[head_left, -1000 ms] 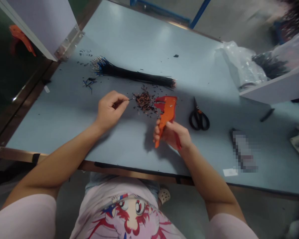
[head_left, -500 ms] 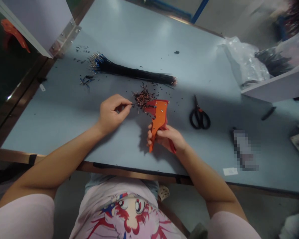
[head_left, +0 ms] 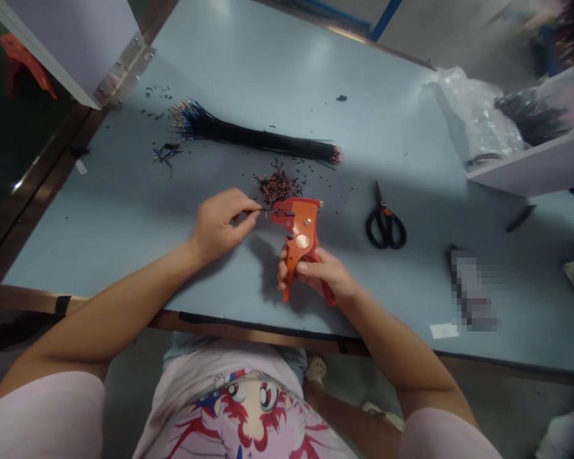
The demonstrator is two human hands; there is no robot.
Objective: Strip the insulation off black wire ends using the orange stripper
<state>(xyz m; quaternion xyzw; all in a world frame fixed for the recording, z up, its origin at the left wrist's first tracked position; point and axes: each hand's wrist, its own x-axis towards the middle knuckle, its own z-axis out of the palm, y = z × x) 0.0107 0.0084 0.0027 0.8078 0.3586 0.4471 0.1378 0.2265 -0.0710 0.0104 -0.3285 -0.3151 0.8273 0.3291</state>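
My right hand (head_left: 313, 275) is wrapped round the handles of an orange and red wire stripper (head_left: 303, 223), its jaws pointing left. Between thumb and forefinger, my left hand (head_left: 227, 223) pinches a thin black wire (head_left: 266, 209), whose end lies at the stripper's jaws. Whether the jaws grip it I cannot tell. Just beyond the tool is a pile of short dark and coppery scraps (head_left: 277, 185). Behind that, a long bundle of black wires (head_left: 263, 137) lies across the table, with blue and metallic ends at the left and copper-coloured ends at the right.
Black-handled scissors (head_left: 385, 223) lie right of the stripper. A blurred-out object (head_left: 471, 287) and a white label (head_left: 444, 331) are farther right. Clear plastic bags (head_left: 483, 118) stand behind a pale panel (head_left: 530, 166). Blue offcuts (head_left: 165, 154) lie left, and another orange tool (head_left: 26, 64) hangs beyond the table edge.
The wire stripper has come slightly nearer to me and turned, showing a round pale sticker. My left hand has shifted a little right and nearer with the wire.
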